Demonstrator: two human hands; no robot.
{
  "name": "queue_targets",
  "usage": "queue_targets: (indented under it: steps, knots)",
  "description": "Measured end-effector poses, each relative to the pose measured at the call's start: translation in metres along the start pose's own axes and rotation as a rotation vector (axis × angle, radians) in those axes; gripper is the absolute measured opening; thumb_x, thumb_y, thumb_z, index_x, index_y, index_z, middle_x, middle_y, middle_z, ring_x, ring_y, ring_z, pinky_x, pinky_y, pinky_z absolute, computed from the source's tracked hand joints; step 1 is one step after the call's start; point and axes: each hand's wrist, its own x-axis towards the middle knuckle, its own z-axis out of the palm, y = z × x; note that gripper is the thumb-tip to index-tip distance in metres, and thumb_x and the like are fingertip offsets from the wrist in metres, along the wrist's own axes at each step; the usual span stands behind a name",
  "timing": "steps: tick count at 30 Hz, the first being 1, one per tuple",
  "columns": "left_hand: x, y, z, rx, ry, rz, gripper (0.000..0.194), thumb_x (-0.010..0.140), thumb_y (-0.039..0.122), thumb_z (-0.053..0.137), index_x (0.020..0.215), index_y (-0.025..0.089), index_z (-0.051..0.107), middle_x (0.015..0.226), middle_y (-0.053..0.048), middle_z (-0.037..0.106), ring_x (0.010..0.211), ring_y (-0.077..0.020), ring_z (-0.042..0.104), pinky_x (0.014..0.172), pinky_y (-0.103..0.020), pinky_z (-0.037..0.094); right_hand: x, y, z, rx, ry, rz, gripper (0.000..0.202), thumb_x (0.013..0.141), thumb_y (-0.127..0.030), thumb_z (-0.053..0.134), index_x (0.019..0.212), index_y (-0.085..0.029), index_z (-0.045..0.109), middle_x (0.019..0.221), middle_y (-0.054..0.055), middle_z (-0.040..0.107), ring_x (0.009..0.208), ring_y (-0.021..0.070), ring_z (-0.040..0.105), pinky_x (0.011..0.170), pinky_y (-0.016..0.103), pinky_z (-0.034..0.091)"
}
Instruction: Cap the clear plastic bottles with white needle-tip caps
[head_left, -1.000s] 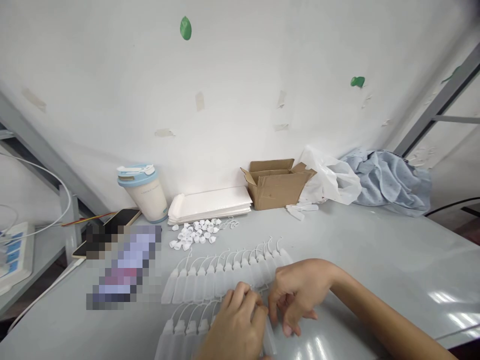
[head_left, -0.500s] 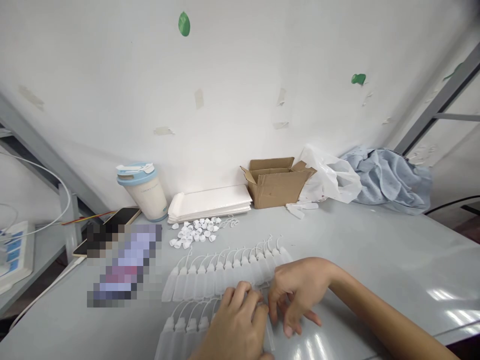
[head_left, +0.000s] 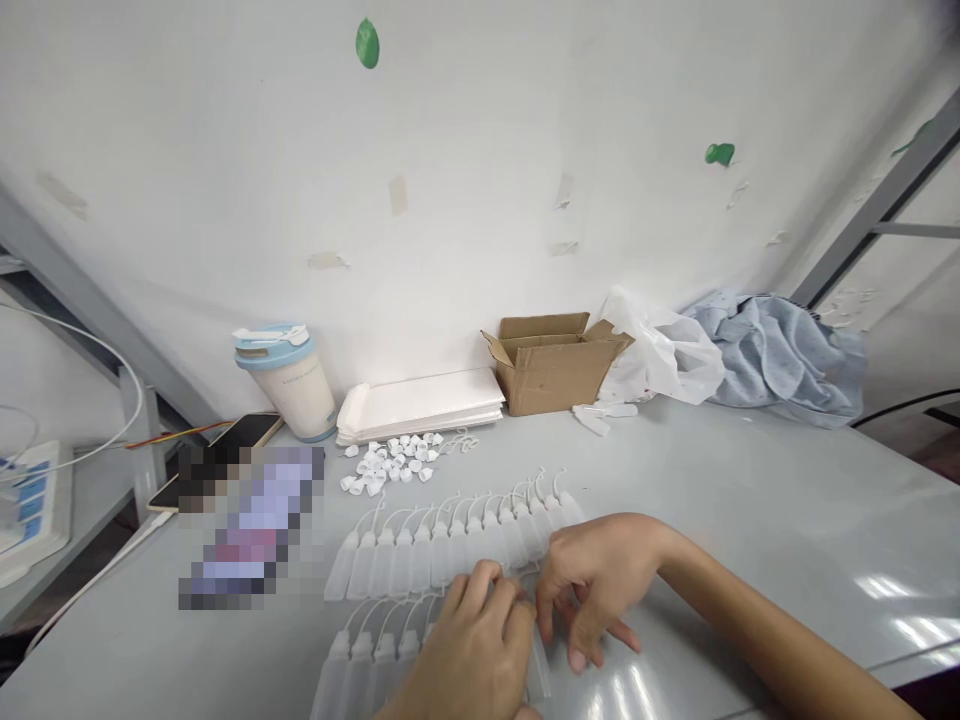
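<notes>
Two rows of slim translucent plastic tubes, each with a thin white cord at its top, lie on the grey table. The back row is in full view; the front row is partly covered by my left hand. Its fingers are curled close together over the tubes, and the fingertips are hidden. Close beside it, at the right end of the front row, my right hand hangs with bent, spread fingers. One of its fingertips is near the end tube; nothing shows in its grasp.
Small white caps lie heaped behind the rows, near stacked white envelopes. An open cardboard box, a white plastic bag and blue cloth line the wall. A lidded cup and phone are left.
</notes>
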Motion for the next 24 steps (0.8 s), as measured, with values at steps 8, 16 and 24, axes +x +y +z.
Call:
queue_targets:
  steps: [8, 16, 24]
  knots:
    - [-0.001, -0.002, 0.005, -0.019, 0.035, -0.001, 0.042, 0.067, 0.047, 0.072, 0.09, 0.014, 0.059, 0.09, -0.007, 0.061, 0.086, -0.0257, 0.05, 0.07, -0.034, 0.043, 0.0, -0.001, 0.001, -0.01, 0.01, -0.017, 0.035, 0.071, -0.043, 0.07, 0.088, -0.014, 0.064, 0.057, -0.008, 0.06, 0.037, 0.0058, 0.055, 0.059, 0.021, 0.046]
    - [0.007, -0.001, -0.027, -0.214, 0.117, -0.078, 0.019, 0.082, 0.032, 0.06, 0.092, 0.015, 0.057, 0.09, -0.007, 0.061, 0.086, -0.0237, 0.053, 0.072, -0.036, 0.048, -0.012, 0.001, -0.009, 0.076, 0.156, -0.061, 0.03, 0.076, -0.035, 0.067, 0.095, -0.013, 0.065, 0.061, -0.005, 0.061, 0.037, 0.0048, 0.054, 0.048, 0.018, 0.042]
    - [0.018, -0.038, -0.05, -0.193, 0.243, -0.319, 0.019, 0.088, 0.016, 0.039, 0.085, 0.018, 0.058, 0.087, -0.006, 0.064, 0.087, -0.0214, 0.057, 0.075, -0.037, 0.05, -0.038, 0.01, -0.033, -0.15, 0.794, 0.001, 0.024, 0.084, -0.035, 0.053, 0.089, -0.015, 0.065, 0.066, 0.001, 0.067, 0.043, 0.0091, 0.055, 0.043, 0.02, 0.039]
